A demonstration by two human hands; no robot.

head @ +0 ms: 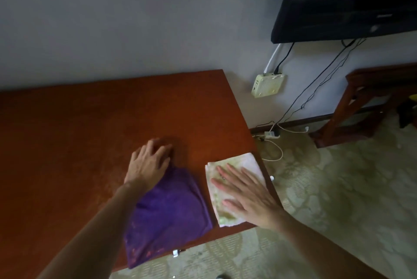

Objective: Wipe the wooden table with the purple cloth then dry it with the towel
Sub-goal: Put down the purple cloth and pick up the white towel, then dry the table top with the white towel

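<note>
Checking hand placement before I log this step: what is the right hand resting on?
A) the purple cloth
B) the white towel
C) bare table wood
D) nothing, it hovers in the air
B: the right hand lies flat with straight fingers on the white towel near the table's right edge, while the left hand is at the purple cloth.

Bare wooden table (90, 125) lies left and behind purple cloth (171, 211) and towel (246, 161)

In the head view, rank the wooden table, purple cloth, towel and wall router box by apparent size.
1. wooden table
2. purple cloth
3. towel, partly under the right hand
4. router box, though it sits farther away
</note>
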